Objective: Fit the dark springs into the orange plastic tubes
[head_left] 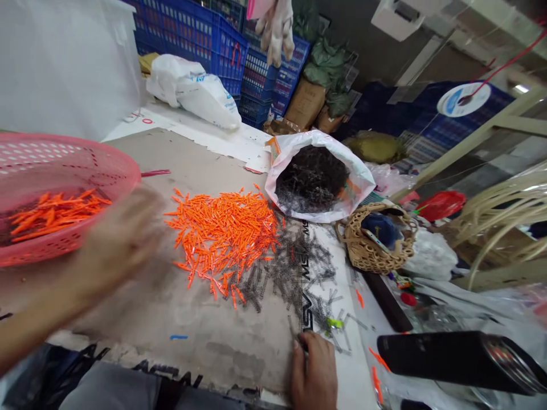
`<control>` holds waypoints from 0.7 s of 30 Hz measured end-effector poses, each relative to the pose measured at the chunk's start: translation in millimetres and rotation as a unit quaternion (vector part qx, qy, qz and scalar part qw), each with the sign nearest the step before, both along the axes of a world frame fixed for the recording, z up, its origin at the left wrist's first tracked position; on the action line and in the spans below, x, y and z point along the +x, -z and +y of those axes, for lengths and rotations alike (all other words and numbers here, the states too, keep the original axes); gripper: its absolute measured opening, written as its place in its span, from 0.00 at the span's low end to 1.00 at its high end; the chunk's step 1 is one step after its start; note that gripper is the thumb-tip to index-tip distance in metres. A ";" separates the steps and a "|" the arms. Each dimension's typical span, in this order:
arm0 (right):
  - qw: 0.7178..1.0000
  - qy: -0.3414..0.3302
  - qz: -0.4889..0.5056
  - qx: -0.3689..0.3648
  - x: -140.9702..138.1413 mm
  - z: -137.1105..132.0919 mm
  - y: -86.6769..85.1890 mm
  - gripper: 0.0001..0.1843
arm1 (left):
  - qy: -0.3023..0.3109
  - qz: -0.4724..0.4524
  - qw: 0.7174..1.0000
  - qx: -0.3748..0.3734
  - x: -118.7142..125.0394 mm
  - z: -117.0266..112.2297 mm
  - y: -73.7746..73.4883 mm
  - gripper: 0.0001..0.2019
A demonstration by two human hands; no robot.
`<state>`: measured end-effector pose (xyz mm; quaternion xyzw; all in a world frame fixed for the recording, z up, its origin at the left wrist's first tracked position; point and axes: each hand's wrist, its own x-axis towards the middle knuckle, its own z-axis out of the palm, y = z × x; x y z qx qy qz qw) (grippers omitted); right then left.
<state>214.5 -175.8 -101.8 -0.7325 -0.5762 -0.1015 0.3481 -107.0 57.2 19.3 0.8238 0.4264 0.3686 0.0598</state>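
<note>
My left hand point(123, 236), smeared by motion, is beside the rim of a pink perforated basket point(123, 165); its fingers are too blurred to read. Inside the basket lie orange plastic pieces point(60, 210). A wide heap of similar slim orange pieces point(226, 228) covers the middle of the table. Small dark springs point(307, 262) are scattered along its right side. At the table's front, my right hand point(315, 370) is closed, thumb and fingertips together, with a thin grey spring point(292, 326) poking out at the thumb tip.
A white bag of dark springs point(316, 176) stands open behind the heap. To the right are a woven basket point(380, 245), a black tumbler point(440, 359) lying on its side, and a dark bar point(387, 302). Blue crates point(188, 40) are stacked behind.
</note>
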 end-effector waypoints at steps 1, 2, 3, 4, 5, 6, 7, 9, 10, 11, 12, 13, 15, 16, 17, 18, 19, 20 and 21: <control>1.000 -0.008 0.002 -0.011 -3.9 5.8 -1.7 0.09 | 0.026 0.047 0.999 0.008 25.6 -14.8 11.2 0.22; 1.000 -0.016 0.001 -0.022 -6.6 10.9 -3.1 0.08 | 0.097 0.094 0.991 0.012 50.8 -28.5 23.7 0.21; 0.999 -0.022 -0.002 -0.027 -8.0 15.1 -4.5 0.08 | 0.159 0.136 0.978 0.004 74.0 -40.7 36.6 0.21; 0.999 -0.025 -0.007 -0.027 -8.4 18.4 -5.8 0.08 | 0.181 0.172 0.968 -0.020 93.9 -51.1 49.1 0.23; 0.999 -0.025 -0.012 -0.023 -8.4 20.8 -7.2 0.08 | 0.194 0.195 0.960 -0.043 109.3 -60.1 60.5 0.27; 0.999 -0.024 -0.018 -0.015 -8.8 22.7 -8.9 0.08 | 0.219 0.209 0.952 -0.053 119.9 -67.8 70.2 0.29; 0.999 -0.028 -0.027 -0.008 -10.2 24.3 -11.0 0.07 | 0.240 0.218 0.944 -0.059 125.4 -74.6 77.8 0.31; 0.997 -0.058 -0.050 0.004 -18.2 28.2 -16.5 0.09 | 0.256 0.221 0.939 -0.056 123.5 -85.8 86.5 0.32; 0.995 -0.083 -0.061 -0.001 -24.9 31.0 -19.7 0.10 | 0.262 0.223 0.938 -0.050 117.7 -90.4 88.1 0.32; 0.993 -0.104 -0.062 -0.013 -32.6 34.4 -23.1 0.11 | 0.269 0.224 0.936 -0.046 109.9 -94.2 88.6 0.32; 0.990 -0.117 -0.053 -0.050 -40.6 38.3 -26.5 0.13 | 0.274 0.227 0.934 -0.041 100.9 -97.4 88.4 0.33; 0.987 -0.124 -0.043 -0.093 -47.7 42.3 -29.5 0.13 | 0.278 0.232 0.931 -0.038 91.4 -99.9 88.0 0.34; 0.984 -0.111 -0.031 -0.134 -56.2 49.8 -34.2 0.15 | 0.276 0.243 0.930 -0.027 72.9 -103.3 87.8 0.36; 0.985 -0.094 -0.031 -0.144 -57.0 53.0 -35.9 0.15 | 0.269 0.247 0.931 -0.020 64.6 -104.3 88.2 0.36; 0.986 -0.074 -0.033 -0.145 -55.6 55.7 -37.2 0.15 | 0.260 0.248 0.933 -0.011 57.3 -104.8 89.0 0.36; 0.987 -0.056 -0.037 -0.144 -52.7 57.9 -38.4 0.16 | 0.251 0.246 0.936 -0.003 51.1 -105.0 89.9 0.36; 0.989 -0.042 -0.041 -0.138 -49.1 59.6 -39.6 0.16 | 0.240 0.242 0.940 0.003 46.0 -105.0 90.9 0.36; 0.990 -0.036 -0.044 -0.130 -45.7 60.7 -41.0 0.17 | 0.231 0.234 0.944 0.005 41.9 -104.7 92.0 0.36; 0.991 -0.038 -0.045 -0.120 -43.2 61.1 -42.4 0.17 | 0.222 0.226 0.949 0.002 38.6 -104.4 93.1 0.35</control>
